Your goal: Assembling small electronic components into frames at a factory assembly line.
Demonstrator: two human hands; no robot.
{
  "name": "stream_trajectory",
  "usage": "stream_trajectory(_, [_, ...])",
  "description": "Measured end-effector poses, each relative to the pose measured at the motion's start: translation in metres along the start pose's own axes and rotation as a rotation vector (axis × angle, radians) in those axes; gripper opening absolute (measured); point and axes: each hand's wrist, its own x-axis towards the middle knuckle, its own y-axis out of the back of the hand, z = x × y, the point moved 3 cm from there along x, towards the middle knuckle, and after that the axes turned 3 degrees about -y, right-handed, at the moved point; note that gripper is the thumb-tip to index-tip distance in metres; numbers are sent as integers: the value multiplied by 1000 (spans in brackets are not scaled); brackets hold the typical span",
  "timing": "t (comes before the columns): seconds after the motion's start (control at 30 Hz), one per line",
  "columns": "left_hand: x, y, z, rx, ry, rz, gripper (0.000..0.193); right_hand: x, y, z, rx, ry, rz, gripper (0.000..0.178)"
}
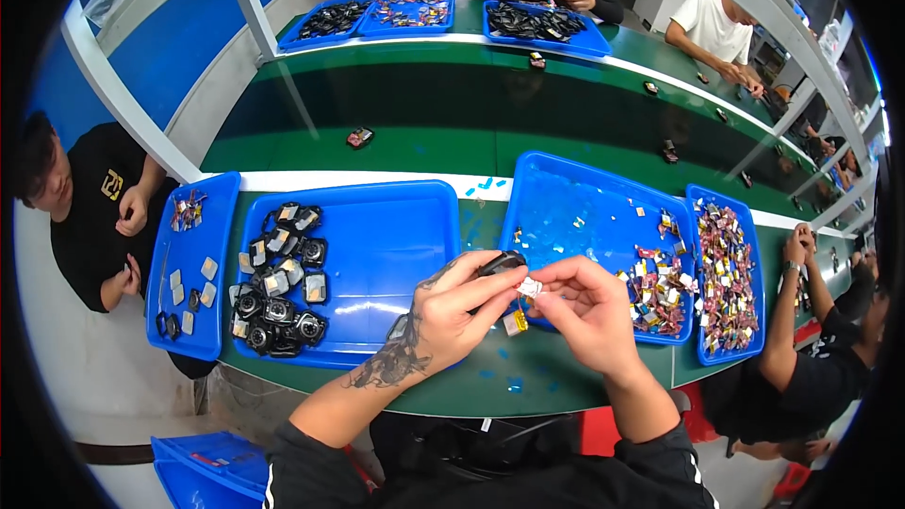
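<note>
- Black case (501,264) is up in the left hand (451,313), above the gap between two blue trays on the near tabletop (452,394).
- Fingers cover much of its body, so its full outline and near face cannot be made out.
- Its visible long axis slopes, the left end nearer the person and the right end farther away; which end is its front, I cannot tell.
- Left grip: the digits pinch the case between them.
- Right grip: thumb and forefinger of the right hand (592,319) are pressed together on a small white piece (530,288), just beside the case.
- Yellow-wrapped part (515,322) shows just below the white piece, its long axis slightly tilted; fingertips hide whether the two are joined, or tied to the case.
- Left of the hands, a blue tray (391,269) has black cases (278,311) heaped at its left side.
- Right of the hands, another blue tray (566,212) has small mixed parts (663,297) at its right; the right hand hides some of its near side.
- Farther right, co-workers are partly cut off by the dark rim.
</note>
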Motion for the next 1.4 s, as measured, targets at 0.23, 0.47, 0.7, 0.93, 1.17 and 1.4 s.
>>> stream_trajectory(0.23, [2,6,-4,-138,97,-199,20,0,12,-8,-192,-18,-122,9])
stream_trajectory(0.47, [-5,-5,-19,-435,486,-269,14,8,19,-4,-392,3,-187,17])
stream_trajectory(0.7, [-8,-8,-24,-583,649,-305,18,1,7,7,-161,47,-10,22])
stream_trajectory(0.93, [-13,-12,-24,-754,628,-171,30,1,1,20,-217,177,151,24])
stream_trajectory(1.17, [-10,-15,-20,-738,603,-213,43,1,3,18,-308,163,137,32])
stream_trajectory(1.4, [-9,-18,-16,-735,552,-150,56,3,3,11,-450,183,160,37])
